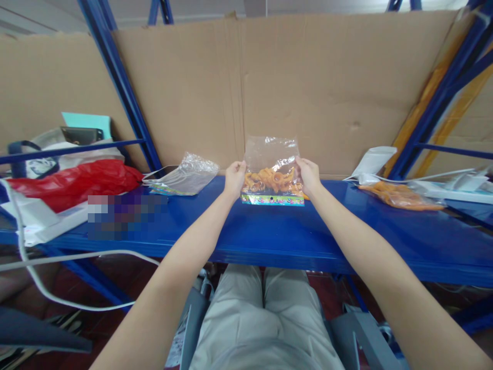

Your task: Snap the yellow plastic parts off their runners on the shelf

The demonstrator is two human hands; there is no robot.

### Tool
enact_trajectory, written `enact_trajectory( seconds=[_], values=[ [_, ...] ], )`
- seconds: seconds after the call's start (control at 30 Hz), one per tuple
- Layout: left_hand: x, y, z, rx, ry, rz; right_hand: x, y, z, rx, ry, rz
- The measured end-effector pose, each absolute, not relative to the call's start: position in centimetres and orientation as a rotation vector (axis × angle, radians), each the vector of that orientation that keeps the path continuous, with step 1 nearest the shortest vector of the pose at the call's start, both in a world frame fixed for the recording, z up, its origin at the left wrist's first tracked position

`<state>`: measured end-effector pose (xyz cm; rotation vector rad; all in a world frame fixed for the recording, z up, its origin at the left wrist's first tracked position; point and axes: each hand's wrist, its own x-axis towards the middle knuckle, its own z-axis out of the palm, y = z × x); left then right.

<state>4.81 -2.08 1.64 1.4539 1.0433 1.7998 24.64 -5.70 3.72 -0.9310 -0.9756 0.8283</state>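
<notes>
Both my hands hold up a clear plastic bag [272,172] with orange rings inside and a colourful printed strip along its lower edge. My left hand [234,179] pinches its left side and my right hand [308,176] pinches its right side. The bag stands upright, its bottom resting on or just above the blue shelf [292,231], in front of a cardboard backing [308,87].
A stack of empty clear bags [185,177] lies to the left, beside a red plastic bag [73,182]. A pile of loose orange rings [400,195] and a white pouch [375,160] lie to the right. Blue rack posts [123,87] flank the shelf. A white cable [46,288] hangs at the left.
</notes>
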Motion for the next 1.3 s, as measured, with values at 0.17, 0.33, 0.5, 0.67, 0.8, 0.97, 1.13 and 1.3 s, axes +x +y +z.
enact_trajectory(
  seconds=[0.17, 0.33, 0.5, 0.67, 0.8, 0.97, 1.13, 1.3],
  values=[
    [5.1, -3.1, 1.9, 1.314, 1.037, 1.741, 25.0, -5.2, 3.4, -0.850, -1.000, 0.866],
    [5.2, -3.2, 2.0, 1.323, 0.951, 1.756, 25.2, -4.8, 3.3, -0.845, -0.995, 0.867],
    [5.1, -2.7, 1.7, 1.358, 0.879, 1.746, 25.1, -4.8, 3.3, -0.857, -0.979, 0.823],
    [4.9, -2.4, 1.5, 1.412, 0.813, 1.709, 25.0, -5.2, 3.5, -0.896, -0.974, 0.836],
    [4.8, -2.6, 1.6, 1.465, 0.882, 1.566, 25.1, -5.3, 3.8, -0.931, -0.922, 0.838],
    [4.8, -3.1, 1.9, 1.500, 0.910, 1.515, 25.4, -5.0, 3.7, -0.947, -0.903, 0.807],
    [4.9, -3.1, 2.0, 1.494, 0.925, 1.529, 25.7, -5.1, 3.6, -0.957, -0.939, 0.794],
    [4.6, -2.1, 1.4, 1.533, 0.967, 1.624, 25.6, -5.1, 3.2, -0.924, -0.956, 0.797]
  ],
)
